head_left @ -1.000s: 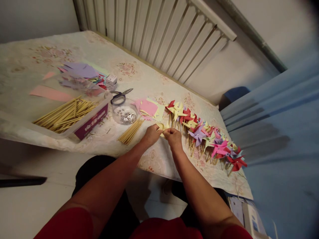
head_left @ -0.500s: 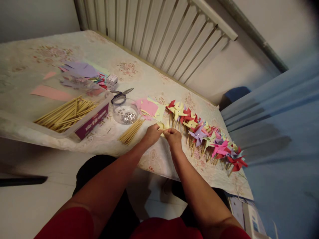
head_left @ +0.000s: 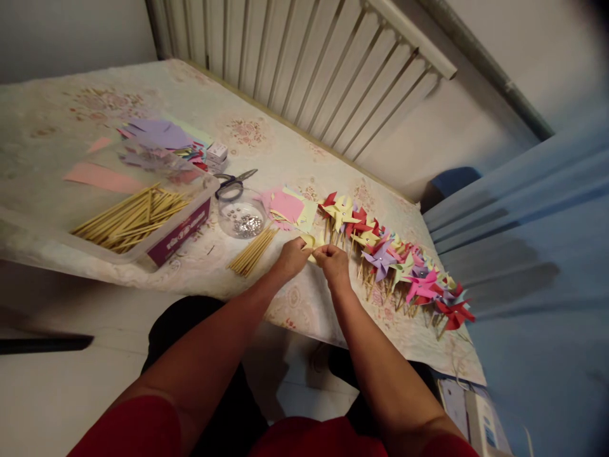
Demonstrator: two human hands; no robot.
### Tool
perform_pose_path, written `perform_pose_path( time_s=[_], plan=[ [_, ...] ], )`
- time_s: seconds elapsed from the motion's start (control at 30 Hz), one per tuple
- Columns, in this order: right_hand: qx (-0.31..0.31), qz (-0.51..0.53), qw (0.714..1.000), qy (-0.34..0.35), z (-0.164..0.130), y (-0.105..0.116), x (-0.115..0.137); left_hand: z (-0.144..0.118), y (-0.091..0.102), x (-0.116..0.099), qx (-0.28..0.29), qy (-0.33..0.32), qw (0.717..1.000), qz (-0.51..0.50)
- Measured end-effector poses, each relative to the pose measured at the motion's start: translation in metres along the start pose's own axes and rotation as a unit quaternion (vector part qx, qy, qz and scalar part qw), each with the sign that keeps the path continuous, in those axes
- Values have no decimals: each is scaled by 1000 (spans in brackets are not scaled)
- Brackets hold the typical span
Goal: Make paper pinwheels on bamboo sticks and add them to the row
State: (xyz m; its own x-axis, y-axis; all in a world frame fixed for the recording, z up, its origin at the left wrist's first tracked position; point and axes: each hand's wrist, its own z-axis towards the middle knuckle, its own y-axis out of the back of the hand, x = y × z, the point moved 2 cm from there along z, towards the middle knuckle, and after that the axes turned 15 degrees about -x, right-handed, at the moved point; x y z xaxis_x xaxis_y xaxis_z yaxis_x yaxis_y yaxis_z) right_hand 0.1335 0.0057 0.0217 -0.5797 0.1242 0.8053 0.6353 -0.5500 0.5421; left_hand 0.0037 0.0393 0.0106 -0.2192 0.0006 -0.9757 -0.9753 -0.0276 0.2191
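Between my two hands is a pale yellow paper pinwheel (head_left: 314, 241), its blades partly folded in and partly covered by my fingers. My left hand (head_left: 294, 256) is closed on its left side. On its right side, the fingers of my right hand (head_left: 333, 261) pinch the paper. Left of my left hand lies a bundle of thin wooden sticks (head_left: 252, 252). Cut paper squares (head_left: 288, 208) in pink and yellow are stacked just beyond my hands. To the right, finished pinwheels (head_left: 379, 258) on sticks lie in a long, overlapping row.
A round clear dish (head_left: 242, 219) holds small metal fasteners. Behind it lie dark-handled scissors (head_left: 236, 183). At the left stands a clear plastic box (head_left: 178, 238) with many sticks. Coloured paper (head_left: 157, 134) and a small white box (head_left: 217, 152) are farther back. A blue curtain (head_left: 537, 254) hangs at the right.
The view has shifted slightly. Both hands stay at the yellow paper pinwheel, with only a small movement of the fingers; a little more of its paper shows above them.
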Motion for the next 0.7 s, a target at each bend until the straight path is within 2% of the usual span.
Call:
perform_pose_path(
  time_s=[0.13, 0.27, 0.33, 0.43, 0.5, 0.7],
  plan=[
    [-8, 29, 999, -33, 1, 0, -7, 0, -1, 1, 9, 5, 1000, -22],
    [-57, 46, 996, -55, 4, 7, -6, 0, -4, 5, 31, 14, 997, -65],
    [-40, 68, 994, -76, 3, 8, -6, 0, -5, 7, 35, 21, 996, -83],
    [26, 125, 985, -120, 0, 7, -8, 0, -9, 12, 33, 25, 995, -96],
    [49, 156, 975, -151, -3, 5, -10, 1, -11, 15, 28, 25, 995, -97],
    [38, 167, 974, -148, -3, 1, -16, 3, -14, 22, 23, 34, 993, -111]
  ],
)
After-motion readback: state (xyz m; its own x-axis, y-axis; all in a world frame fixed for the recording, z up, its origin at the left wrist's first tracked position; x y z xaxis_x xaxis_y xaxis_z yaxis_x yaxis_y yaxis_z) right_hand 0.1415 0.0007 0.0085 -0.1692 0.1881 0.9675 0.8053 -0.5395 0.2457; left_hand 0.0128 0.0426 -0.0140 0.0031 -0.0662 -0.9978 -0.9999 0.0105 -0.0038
